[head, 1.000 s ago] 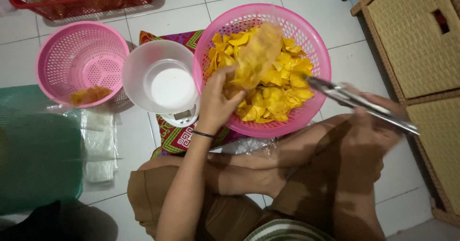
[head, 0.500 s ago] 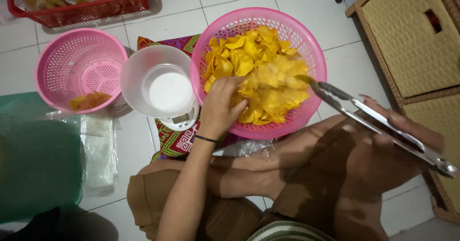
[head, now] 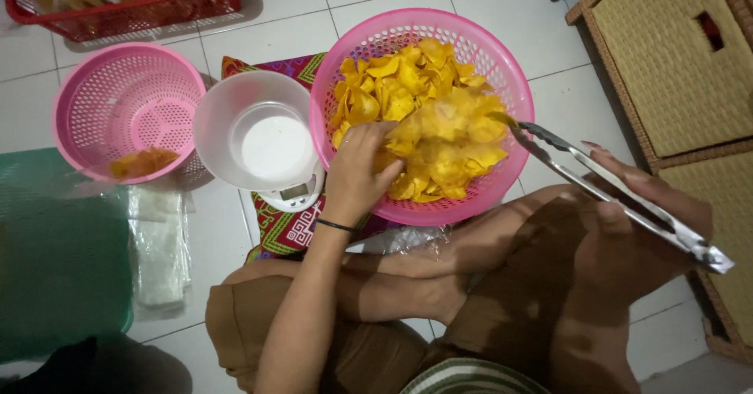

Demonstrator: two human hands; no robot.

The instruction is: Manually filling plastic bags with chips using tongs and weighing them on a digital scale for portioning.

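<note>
You had two round pink baskets in front of you, a big one (head: 502, 65) heaped with more yellow chips (head: 423, 119) than could be counted and a smaller one (head: 125, 104) holding a small pile of them. There was one white bowl (head: 235, 108) on one small scale (head: 292, 194), one pair of metal tongs (head: 620, 194), and one red crate (head: 125, 10). You also had one stack of clear plastic bags (head: 161, 253) and one patterned mat (head: 286, 229).

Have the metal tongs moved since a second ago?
Yes. The metal tongs have shifted left; their tips now reach inside the big pink basket's rim, over the chips.
</note>
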